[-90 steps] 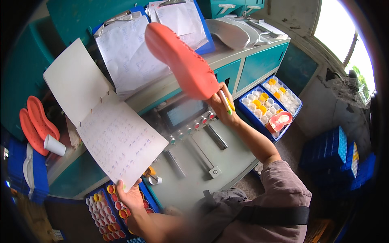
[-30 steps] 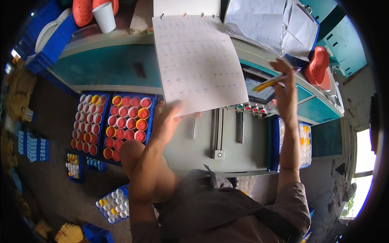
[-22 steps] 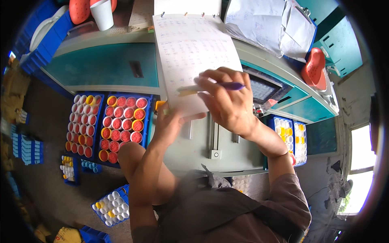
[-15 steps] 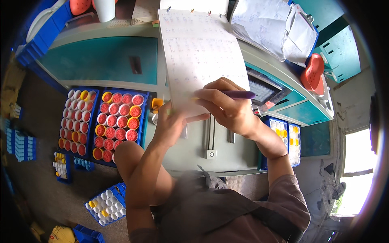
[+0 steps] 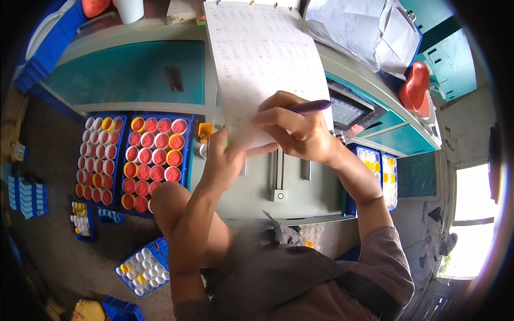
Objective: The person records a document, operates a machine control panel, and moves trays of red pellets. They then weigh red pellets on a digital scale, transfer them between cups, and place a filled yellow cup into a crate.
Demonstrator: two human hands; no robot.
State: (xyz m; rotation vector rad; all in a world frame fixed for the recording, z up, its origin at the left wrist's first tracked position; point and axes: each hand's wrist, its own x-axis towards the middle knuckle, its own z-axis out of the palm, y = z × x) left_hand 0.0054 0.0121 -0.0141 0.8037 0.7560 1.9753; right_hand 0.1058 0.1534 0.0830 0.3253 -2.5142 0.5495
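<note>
Currently grips a purple pen (image 5: 310, 106) in the right hand (image 5: 302, 128), fingers closed around it, over the lower part of the written notebook (image 5: 262, 59). With the left hand (image 5: 220, 160), holds this notebook's lower edge, above the grey table (image 5: 321, 195).

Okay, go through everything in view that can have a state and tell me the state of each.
Notebook: open, written on
Left hand: gripping the notebook's lower edge
Right hand: closed around the pen, over the page
Purple pen: held slanted; tip blurred
Cups in the large tray: filled with red bits
Teal cabinet door: shut
Clipped papers: wrinkled
Screen: cannot tell whether on
</note>
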